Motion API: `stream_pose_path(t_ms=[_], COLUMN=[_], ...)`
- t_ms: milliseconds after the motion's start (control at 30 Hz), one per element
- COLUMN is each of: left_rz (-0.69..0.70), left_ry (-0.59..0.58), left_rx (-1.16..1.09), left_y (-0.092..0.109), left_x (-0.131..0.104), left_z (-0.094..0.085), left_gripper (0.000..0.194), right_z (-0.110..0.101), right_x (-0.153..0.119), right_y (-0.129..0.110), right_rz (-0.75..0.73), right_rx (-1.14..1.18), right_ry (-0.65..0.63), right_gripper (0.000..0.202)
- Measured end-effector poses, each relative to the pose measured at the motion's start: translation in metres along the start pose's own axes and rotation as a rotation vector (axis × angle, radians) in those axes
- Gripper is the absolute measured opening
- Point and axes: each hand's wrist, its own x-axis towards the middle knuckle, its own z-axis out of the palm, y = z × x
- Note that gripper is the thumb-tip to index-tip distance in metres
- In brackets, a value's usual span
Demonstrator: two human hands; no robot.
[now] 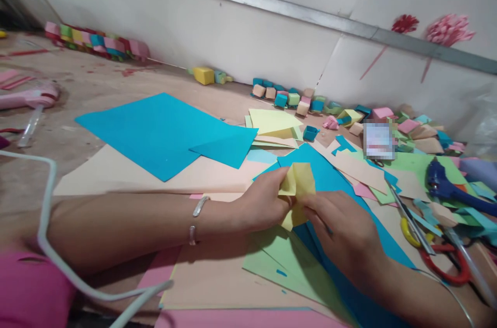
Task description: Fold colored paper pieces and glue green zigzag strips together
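Note:
A small piece of yellow paper [303,178], creased into box-like folds, is held up between both hands over the sheets. My left hand [262,201] grips its left side, fingers closed and partly hidden behind the paper. On the lower right side, my right hand [344,224] pinches the same paper between thumb and fingers. Beneath the hands lie a blue sheet [373,224], a light green sheet [295,261] and a peach sheet [209,276]. Another large blue sheet [155,131] rests farther left.
Scissors [454,266] with red and yellow handles and a blue glue gun [446,185] lie at right among paper scraps. A pink glue gun [34,98] is at far left. A white cable [48,198] crosses my left arm. Small paper boxes [281,98] line the wall.

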Motion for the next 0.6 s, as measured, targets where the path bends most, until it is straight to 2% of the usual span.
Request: stream_pose_path(t_ms=[167, 367, 467, 600], left_rz=[0.008, -0.015, -0.004, -0.031], left_ry=[0.026, 0.048, 0.051, 0.074], left_rx=[0.003, -0.066, -0.149, -0.26], left_y=[0.0023, -0.0016, -0.0016, 0.0011], left_x=[-0.0009, 0.0004, 0.001, 0.0012], left_z=[-0.0012, -0.0012, -0.0013, -0.0014], left_gripper=[0.019, 0.025, 0.029, 0.024], right_z=[-0.0026, -0.0014, -0.0001, -0.0008], right_x=[0.0038, 0.0051, 0.0041, 0.0044], right_y=[-0.0018, 0.0027, 0.0024, -0.0016], right_rz=[-0.015, 0.034, 0.114, 0.244], right_rx=[0.008, -0.064, -0.093, 0.089], right_ry=[0.019, 0.082, 0.071, 0.048], right_gripper=[0.03, 0.039, 0.043, 0.057])
